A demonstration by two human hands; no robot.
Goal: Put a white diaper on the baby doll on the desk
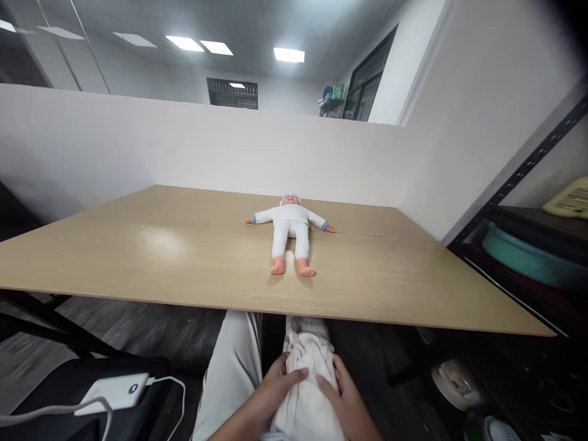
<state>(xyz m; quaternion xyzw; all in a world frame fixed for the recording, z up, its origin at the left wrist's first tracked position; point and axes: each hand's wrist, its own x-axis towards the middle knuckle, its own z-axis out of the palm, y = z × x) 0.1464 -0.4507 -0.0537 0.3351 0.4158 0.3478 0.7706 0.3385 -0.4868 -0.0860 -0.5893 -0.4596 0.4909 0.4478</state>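
Note:
My left hand (280,389) and my right hand (344,392) are in my lap, below the table's front edge. Between them lies a crumpled cream-white cloth (310,355), gripped from both sides with my thumbs on top. Its full shape is hidden in the folds, so I cannot tell what kind of piece it is. A baby doll (290,220) lies on its back on the table, arms stretched out and bare feet towards me. It wears a white top with blue cuffs, white trousers and a patterned cap. Neither hand touches the doll.
The wooden table (184,269) stands against a white half wall (257,147). At the right a black shelf rack holds a teal basin (528,254). A white power bank (114,392) with a cable lies on a black seat (59,373) at the left.

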